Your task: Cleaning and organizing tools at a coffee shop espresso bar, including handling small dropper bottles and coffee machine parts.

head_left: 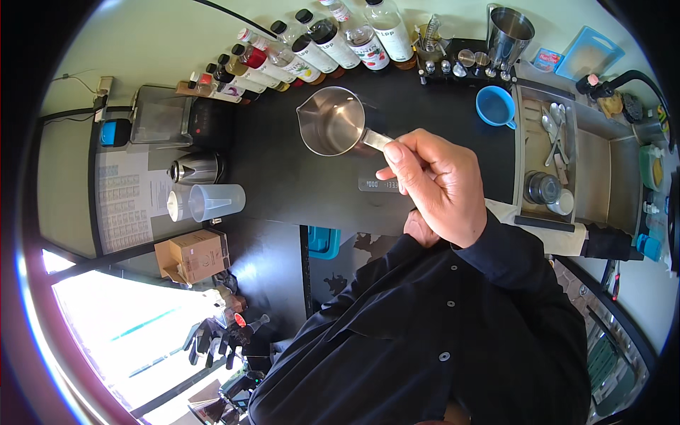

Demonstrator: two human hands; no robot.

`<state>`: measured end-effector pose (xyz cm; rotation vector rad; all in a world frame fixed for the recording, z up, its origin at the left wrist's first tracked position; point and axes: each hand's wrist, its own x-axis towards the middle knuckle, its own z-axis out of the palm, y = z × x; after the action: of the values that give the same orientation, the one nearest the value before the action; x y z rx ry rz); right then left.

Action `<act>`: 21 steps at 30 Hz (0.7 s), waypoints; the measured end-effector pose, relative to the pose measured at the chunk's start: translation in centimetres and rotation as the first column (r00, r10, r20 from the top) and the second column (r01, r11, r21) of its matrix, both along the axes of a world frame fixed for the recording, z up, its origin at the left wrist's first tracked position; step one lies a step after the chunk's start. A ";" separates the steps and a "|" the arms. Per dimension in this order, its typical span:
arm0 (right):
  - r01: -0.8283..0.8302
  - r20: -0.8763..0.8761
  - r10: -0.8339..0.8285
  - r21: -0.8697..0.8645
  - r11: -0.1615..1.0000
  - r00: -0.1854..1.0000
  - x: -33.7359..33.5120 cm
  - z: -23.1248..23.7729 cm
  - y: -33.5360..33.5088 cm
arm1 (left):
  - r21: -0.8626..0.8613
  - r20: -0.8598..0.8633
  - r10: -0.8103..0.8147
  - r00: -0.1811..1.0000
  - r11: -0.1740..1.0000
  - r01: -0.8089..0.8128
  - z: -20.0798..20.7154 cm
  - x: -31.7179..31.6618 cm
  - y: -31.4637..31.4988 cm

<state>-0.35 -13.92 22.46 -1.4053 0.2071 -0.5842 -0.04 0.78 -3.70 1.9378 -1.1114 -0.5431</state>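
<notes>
My right hand [446,185] is closed around the handle of a steel pouring jug [331,122], holding it over the black counter [283,177]. The jug's spout points left, its mouth faces me, and I see no liquid inside. Just below my right hand lies a digital scale [377,185] with a lit display, partly covered by the fingers. My left hand [419,231] is close to my body at the counter's front edge. It is mostly hidden behind the right hand and sleeve, so its fingers do not show.
Several bottles [333,46] line the back. At the back right are a steel tumbler [510,35] and a blue cup [495,108], with a cutlery drawer [531,152] beside a sink [602,170]. A kettle [198,168], plastic jug [219,202] and cardboard box [195,255] stand left.
</notes>
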 end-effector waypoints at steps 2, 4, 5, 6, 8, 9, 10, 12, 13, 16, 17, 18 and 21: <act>0.001 -0.009 -0.001 -0.003 1.000 1.000 0.2 -0.1 0.2 | 0.006 -0.009 0.013 1.000 1.000 -0.013 0.1 0.1 0.1; 0.019 -0.001 -0.019 -0.035 0.999 1.000 0.4 -0.2 0.1 | 0.006 -0.018 0.018 1.000 1.000 -0.018 0.5 0.1 -0.2; 0.019 -0.004 -0.019 -0.035 0.999 1.000 0.4 -0.2 0.0 | 0.006 -0.022 0.021 1.000 1.000 -0.021 0.8 0.1 -0.3; 0.018 -0.011 -0.018 -0.044 0.999 1.000 0.4 -0.2 -0.2 | 0.006 -0.025 0.022 0.999 1.000 -0.022 1.1 0.0 -0.5; 0.016 -0.020 -0.017 -0.054 0.998 1.000 0.4 -0.3 -0.4 | -0.030 -0.047 0.046 0.998 0.998 -0.047 1.6 -0.1 -0.8; 0.014 -0.028 -0.015 -0.040 0.999 1.000 0.5 -0.3 -0.3 | -0.030 -0.049 0.048 0.998 0.998 -0.049 1.4 -0.1 -0.8; 0.011 -0.035 -0.012 -0.026 1.000 0.999 0.5 -0.3 -0.3 | -0.009 -0.027 0.034 0.999 0.999 -0.035 1.1 0.0 -0.7; -0.010 -0.046 0.008 -0.038 0.999 0.999 0.6 -0.4 -0.5 | 0.009 -0.010 0.022 1.000 1.000 -0.022 1.3 -0.1 -0.9; -0.030 -0.056 0.027 -0.051 0.998 0.998 0.6 -0.5 -0.6 | -0.007 -0.008 0.041 0.999 0.999 -0.041 1.8 -0.2 -1.1; -0.048 -0.092 0.048 -0.004 0.999 0.995 0.6 -1.8 -0.9 | -0.050 0.036 0.055 0.998 0.997 -0.053 1.7 -0.3 -1.2; -0.081 -0.152 0.082 0.011 0.997 0.985 0.4 -2.4 -1.0 | -0.063 0.087 0.041 0.995 0.997 -0.035 1.4 -0.3 -1.1; -0.089 -0.163 0.086 -0.012 0.996 0.983 0.2 -3.5 -1.1 | -0.087 0.076 0.050 0.996 0.995 -0.044 1.7 -0.3 -1.2; -0.073 -0.217 0.085 0.063 0.995 0.972 -0.2 -8.2 -1.7 | 0.014 -0.030 0.073 0.997 0.997 -0.073 3.0 -0.3 -1.1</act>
<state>-0.53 -15.61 14.22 -1.4177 0.3395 -0.3541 -0.34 -0.31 -0.68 1.9664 -1.0160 -0.5398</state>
